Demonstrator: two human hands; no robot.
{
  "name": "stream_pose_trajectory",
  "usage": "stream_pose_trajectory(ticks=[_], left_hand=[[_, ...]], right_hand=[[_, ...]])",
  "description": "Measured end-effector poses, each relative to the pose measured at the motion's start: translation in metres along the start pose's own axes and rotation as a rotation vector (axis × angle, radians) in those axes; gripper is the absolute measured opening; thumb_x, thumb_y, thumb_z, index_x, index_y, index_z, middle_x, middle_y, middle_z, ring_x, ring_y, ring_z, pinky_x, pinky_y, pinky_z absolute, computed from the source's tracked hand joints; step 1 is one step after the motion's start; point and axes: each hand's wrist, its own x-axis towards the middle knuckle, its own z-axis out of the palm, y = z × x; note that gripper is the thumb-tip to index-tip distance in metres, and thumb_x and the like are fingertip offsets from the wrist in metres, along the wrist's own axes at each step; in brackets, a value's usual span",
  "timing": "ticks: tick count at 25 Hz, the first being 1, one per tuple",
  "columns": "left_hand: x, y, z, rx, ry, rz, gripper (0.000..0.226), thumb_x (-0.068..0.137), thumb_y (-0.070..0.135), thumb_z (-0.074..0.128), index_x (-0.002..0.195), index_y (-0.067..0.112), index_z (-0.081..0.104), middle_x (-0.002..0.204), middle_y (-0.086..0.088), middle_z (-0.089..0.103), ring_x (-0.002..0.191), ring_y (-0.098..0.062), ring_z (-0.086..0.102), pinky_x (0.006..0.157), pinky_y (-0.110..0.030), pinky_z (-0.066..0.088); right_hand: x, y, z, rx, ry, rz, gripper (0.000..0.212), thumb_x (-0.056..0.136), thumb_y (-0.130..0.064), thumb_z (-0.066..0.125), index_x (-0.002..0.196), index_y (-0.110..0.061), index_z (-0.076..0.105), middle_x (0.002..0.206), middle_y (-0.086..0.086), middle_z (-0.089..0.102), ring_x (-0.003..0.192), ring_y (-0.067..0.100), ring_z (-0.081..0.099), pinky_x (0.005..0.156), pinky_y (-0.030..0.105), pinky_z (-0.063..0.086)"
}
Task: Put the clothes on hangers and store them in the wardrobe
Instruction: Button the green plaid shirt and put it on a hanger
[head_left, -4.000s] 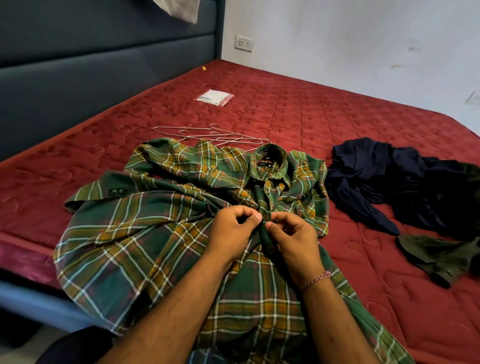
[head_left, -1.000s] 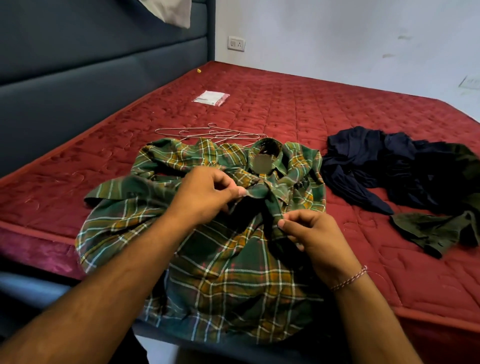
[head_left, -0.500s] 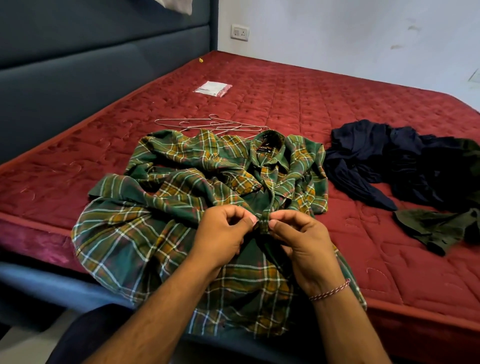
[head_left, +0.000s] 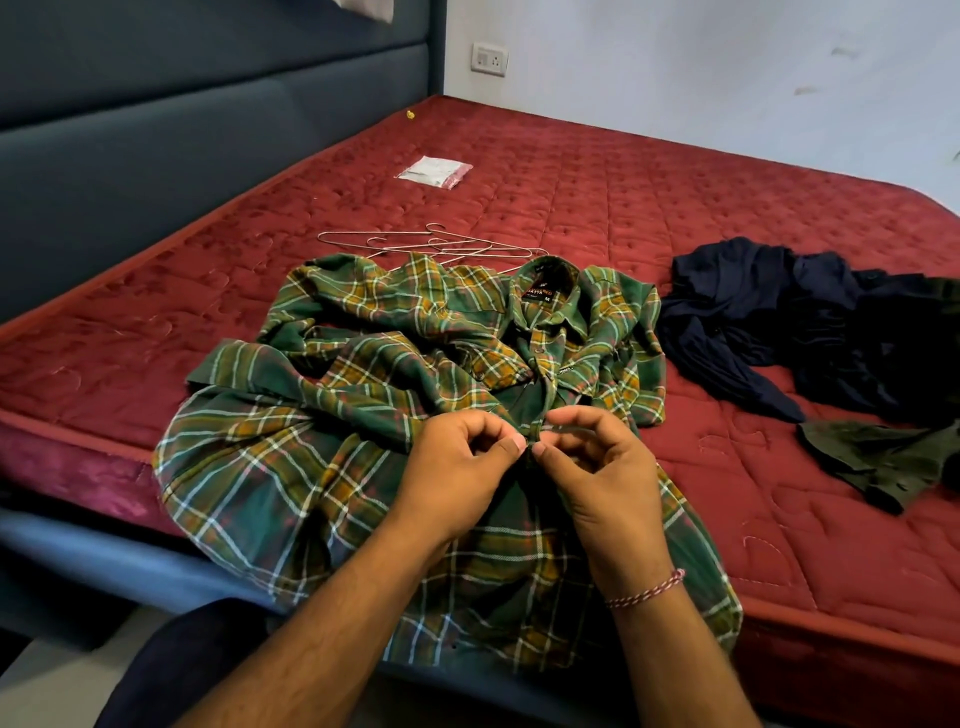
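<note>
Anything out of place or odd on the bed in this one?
Nothing damaged or spilled. The plaid shirt lies rumpled while both hands, left and right, pinch its front. A small plastic packet lies alone on the mattress, unrelated to the clothes or hangers.

Collar label (head_left: 538, 294) of green plaid shirt (head_left: 322, 395), upper centre: size "M" readable; brand line above too blurred.

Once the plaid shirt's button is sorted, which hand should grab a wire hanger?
Probably the left hand. The wire hangers lie beyond the plaid shirt, left of its collar, so it reaches straight ahead; the right hand would cross over.
</note>
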Motion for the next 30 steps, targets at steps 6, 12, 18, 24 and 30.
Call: stream_pose_trajectory(ticks=[6,12,18,24,30], left_hand=[[0.011,0.005,-0.005,-0.094,-0.121,-0.175,0.019,0.097,0.009,0.065,0.080,0.011,0.072,0.060,0.002,0.060,0.046,-0.010,0.043,0.042,-0.020,0.032],[0.027,0.004,-0.013,-0.132,-0.291,-0.277,0.019,0.102,0.007,0.058,0.084,0.007,0.066,0.071,-0.009,0.061,0.048,-0.010,0.042,0.038,-0.019,0.029],[0.023,-0.002,-0.008,-0.077,-0.223,-0.231,0.028,0.102,0.022,0.063,0.079,0.007,0.068,0.056,-0.009,0.051,0.042,-0.015,0.042,0.037,-0.023,0.031],[0.021,-0.004,-0.009,-0.110,-0.239,-0.227,0.021,0.102,0.013,0.060,0.084,0.004,0.066,0.055,0.002,0.057,0.046,-0.011,0.040,0.040,-0.022,0.027],[0.023,-0.011,-0.010,0.093,-0.269,-0.103,0.021,0.102,0.017,0.060,0.089,0.002,0.064,0.055,0.009,0.052,0.047,-0.006,0.044,0.045,-0.023,0.033]], right_hand=[[0.012,-0.004,-0.006,-0.209,-0.160,-0.108,0.038,0.089,0.010,0.067,0.112,-0.021,0.072,0.090,0.002,0.071,0.077,0.012,0.066,0.069,0.028,0.054],[0.022,0.004,-0.002,-0.223,-0.204,-0.136,0.053,0.086,0.006,0.075,0.128,-0.026,0.067,0.088,0.007,0.070,0.071,0.013,0.062,0.067,0.027,0.054],[0.015,0.018,0.007,-0.453,-0.085,-0.272,0.058,0.083,0.000,0.079,0.131,-0.029,0.065,0.088,-0.009,0.070,0.081,0.008,0.069,0.079,0.017,0.054],[0.016,0.014,0.002,-0.205,-0.083,-0.082,0.044,0.086,0.005,0.074,0.121,-0.021,0.067,0.083,0.008,0.074,0.071,0.015,0.069,0.069,0.032,0.059],[0.022,0.015,-0.001,-0.088,-0.116,0.016,0.027,0.084,0.012,0.070,0.100,-0.009,0.063,0.078,0.012,0.065,0.066,0.022,0.054,0.062,0.036,0.047]])
